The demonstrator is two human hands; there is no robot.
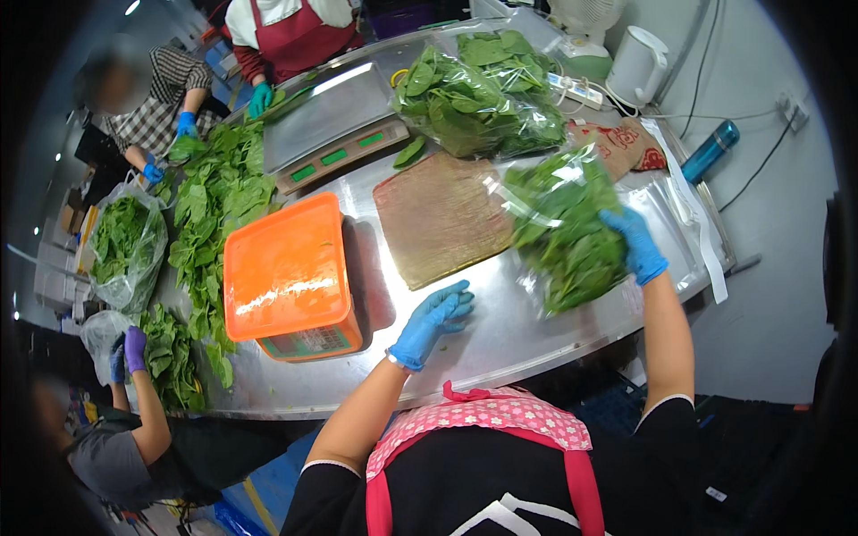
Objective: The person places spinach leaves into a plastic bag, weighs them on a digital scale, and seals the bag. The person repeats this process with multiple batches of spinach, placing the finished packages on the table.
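Note:
My right hand (636, 243), in a blue glove, grips the right side of a transparent plastic bag of leafy greens (572, 223). The bag lies at the right of the metal table, its left edge beside a brown square board (438, 214). My left hand (433, 326), also blue-gloved, hovers near the table's front edge, just below the board. Its fingers are apart and slightly bent, with nothing in them. Left of that hand stands an orange-lidded plastic box (290, 268).
Behind the board sit other filled bags of greens (456, 98) and a digital scale (326, 121). Loose greens (201, 223) are heaped at left, where gloved co-workers stand. At right are a white kettle (637, 67), a power strip (576, 91) and a blue bottle (710, 152).

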